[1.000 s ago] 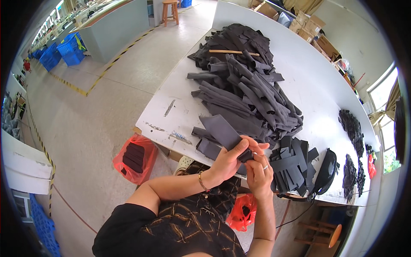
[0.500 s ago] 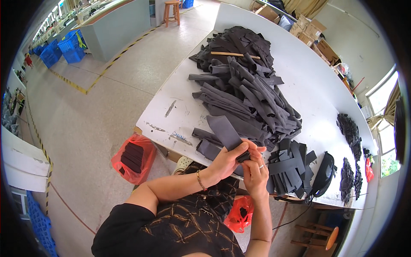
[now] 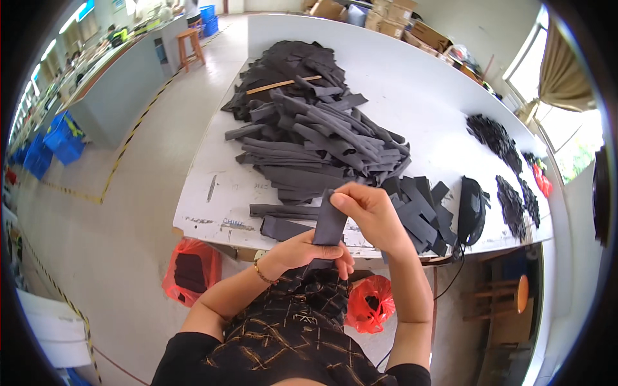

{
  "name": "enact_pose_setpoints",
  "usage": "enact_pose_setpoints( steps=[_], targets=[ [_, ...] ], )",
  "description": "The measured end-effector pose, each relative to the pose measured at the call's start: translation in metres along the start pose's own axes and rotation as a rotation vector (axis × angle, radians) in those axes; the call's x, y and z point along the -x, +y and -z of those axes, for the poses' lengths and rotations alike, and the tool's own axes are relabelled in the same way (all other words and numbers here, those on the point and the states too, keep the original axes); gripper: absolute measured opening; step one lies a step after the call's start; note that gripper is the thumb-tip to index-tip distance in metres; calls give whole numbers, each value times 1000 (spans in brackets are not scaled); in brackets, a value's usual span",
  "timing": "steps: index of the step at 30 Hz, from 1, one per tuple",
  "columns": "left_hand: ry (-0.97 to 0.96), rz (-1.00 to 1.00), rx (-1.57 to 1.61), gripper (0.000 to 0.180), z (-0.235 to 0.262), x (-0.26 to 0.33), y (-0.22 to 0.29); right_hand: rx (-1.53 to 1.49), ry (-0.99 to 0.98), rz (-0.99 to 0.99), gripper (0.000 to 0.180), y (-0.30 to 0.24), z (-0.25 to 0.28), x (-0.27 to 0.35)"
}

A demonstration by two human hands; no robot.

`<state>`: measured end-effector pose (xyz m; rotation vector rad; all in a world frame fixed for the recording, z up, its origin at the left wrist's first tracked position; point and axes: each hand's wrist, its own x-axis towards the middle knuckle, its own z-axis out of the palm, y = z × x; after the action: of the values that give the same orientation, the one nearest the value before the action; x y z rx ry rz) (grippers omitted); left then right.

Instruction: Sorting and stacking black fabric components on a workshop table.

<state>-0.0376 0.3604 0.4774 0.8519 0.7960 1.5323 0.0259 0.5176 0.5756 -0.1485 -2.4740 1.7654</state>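
A dark grey fabric strip (image 3: 329,226) is held upright between my hands at the near edge of the white table. My right hand (image 3: 373,212) pinches its top end between thumb and fingers. Lower down, my left hand (image 3: 299,251) is closed around the strip, thumb across the front, and a short piece shows below it. Just beyond, a heap of long grey fabric strips (image 3: 322,138) covers the table, with a few lying loose (image 3: 283,228) nearest my left hand. Right of my right hand lies a pile of shorter, flat grey pieces (image 3: 421,215).
The white table (image 3: 431,128) has a raised back panel. A wooden stick (image 3: 283,85) rests on the heap. A black case-like object (image 3: 473,211) and dark bundles (image 3: 512,206) lie to the right. Red plastic bags (image 3: 191,273) stand below the edge, one beside a wooden stool (image 3: 521,294).
My right hand has moved up and away from my left, now gripping the strip's top end. The strip's far end no longer sticks out over the table. My view has turned rightward.
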Motion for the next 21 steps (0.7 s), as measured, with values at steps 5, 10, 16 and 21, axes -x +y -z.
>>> enact_pose_setpoints(
  steps=[5,10,16,21],
  targets=[
    [-20,70,102,30,-2,6,5,272,359,404,10,12,-9,2],
    [-69,137,97,28,-5,12,6,49,205,290,14,5,18,0],
    [15,174,84,28,-6,13,7,311,50,360,13,13,23,4],
    [68,226,109,28,-7,15,8,91,-75,357,10,8,22,6]
  ],
)
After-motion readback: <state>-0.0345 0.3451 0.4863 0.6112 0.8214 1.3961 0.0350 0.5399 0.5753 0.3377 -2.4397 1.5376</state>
